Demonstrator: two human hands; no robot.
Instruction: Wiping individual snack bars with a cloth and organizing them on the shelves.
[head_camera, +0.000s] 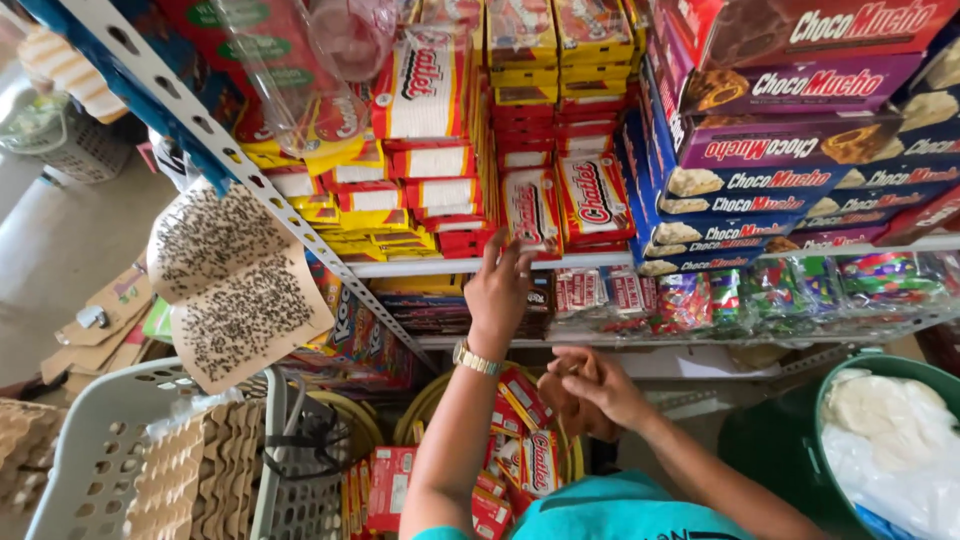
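While my left hand (497, 290) reaches up to the shelf edge (440, 267), its fingers are spread loosely and the tips rest against the lower end of a red-and-white snack packet (531, 212) that stands in the row there. Whether I actually pinch that packet I cannot tell; the fingers look open rather than clamped. A gold wristwatch (475, 359) sits just below that hand.

Lower and to the right of those fingers, my right hand (597, 388) is curled, fingers bent inward around something brownish that I cannot make out, so it reads as closed but its load is unclear.

Directly beneath both hands lies a yellow-rimmed basket (430, 400) holding more red packets (527, 437) of the same kind, tumbled at angles. Right of my left fingertips, another of these packets (593, 200) leans on the shelf, and further right rise stacked purple and blue chocolate boxes (770, 150). Under that shelf, just beyond my right knuckles, a row of small wrapped sweets (760, 290) fills a lower shelf. Far left of my hands hangs a brown paper sheet covered in dark specks (235, 285), above a grey plastic crate (100, 450) with egg trays (200, 480). A green tub (770, 440) stands at the right.
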